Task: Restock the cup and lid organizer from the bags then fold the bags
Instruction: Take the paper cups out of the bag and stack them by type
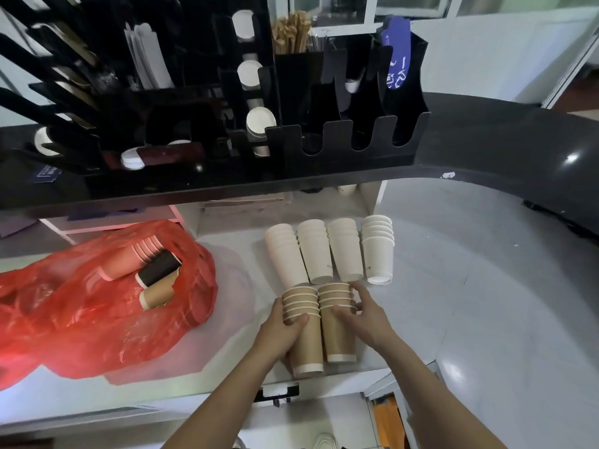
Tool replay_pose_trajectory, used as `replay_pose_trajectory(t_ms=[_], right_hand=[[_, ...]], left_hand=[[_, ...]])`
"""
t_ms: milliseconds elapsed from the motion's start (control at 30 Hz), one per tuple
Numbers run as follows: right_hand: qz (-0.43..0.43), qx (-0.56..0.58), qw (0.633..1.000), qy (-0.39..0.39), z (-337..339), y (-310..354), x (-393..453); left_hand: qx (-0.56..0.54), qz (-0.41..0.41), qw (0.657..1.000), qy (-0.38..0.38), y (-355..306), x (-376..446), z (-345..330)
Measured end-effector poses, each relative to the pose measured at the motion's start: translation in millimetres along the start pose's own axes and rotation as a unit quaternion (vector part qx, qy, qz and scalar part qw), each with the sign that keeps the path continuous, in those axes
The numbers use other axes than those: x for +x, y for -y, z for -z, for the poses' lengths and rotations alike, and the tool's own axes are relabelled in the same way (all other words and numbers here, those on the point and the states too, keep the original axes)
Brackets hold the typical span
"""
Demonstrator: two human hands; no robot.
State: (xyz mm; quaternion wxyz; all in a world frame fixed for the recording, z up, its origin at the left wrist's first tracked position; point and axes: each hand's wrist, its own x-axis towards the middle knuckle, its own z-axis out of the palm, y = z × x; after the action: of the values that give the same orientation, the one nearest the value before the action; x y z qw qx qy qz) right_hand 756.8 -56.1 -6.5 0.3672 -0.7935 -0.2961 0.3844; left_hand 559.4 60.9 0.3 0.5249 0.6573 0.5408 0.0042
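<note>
On the white lower counter, just below the black cup and lid organizer, you have two stacks of brown paper cups standing upside down side by side. Your left hand curls around the left brown stack; your right hand wraps its fingers over the right brown stack. Four stacks of white paper cups stand just behind them. To the left, the red plastic bag lies open, with more cups showing inside. These nested stacks look light but easy to crush, and likely to telescope apart, so grip low around the sidewall and support the rims. The bag is thin, limp and slippery; flatten it before folding.
</note>
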Motion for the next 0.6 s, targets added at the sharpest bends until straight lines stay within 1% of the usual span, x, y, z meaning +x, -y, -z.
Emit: replay_pose_trajectory(t_ms=[100, 233, 333, 500, 600], right_hand=[[-0.001, -0.001, 1.0, -0.005, -2, 0, 1], [-0.018, 0.015, 0.999, -0.038, -10, 0, 0], [-0.034, 0.039, 0.997, -0.06, -12, 0, -2], [-0.029, 0.053, 0.996, -0.068, -11, 4, -10], [-0.013, 0.049, 0.995, -0.087, -11, 6, -12]], left_hand=[[-0.009, 0.004, 1.0, -0.006, -6, -4, 0], [-0.033, 0.017, 0.999, -0.032, -8, -6, -2], [-0.037, 0.021, 0.998, -0.037, -7, -6, -6], [-0.025, 0.013, 0.999, -0.035, -5, -8, -5], [-0.012, 0.006, 1.0, -0.028, -5, -10, -2]])
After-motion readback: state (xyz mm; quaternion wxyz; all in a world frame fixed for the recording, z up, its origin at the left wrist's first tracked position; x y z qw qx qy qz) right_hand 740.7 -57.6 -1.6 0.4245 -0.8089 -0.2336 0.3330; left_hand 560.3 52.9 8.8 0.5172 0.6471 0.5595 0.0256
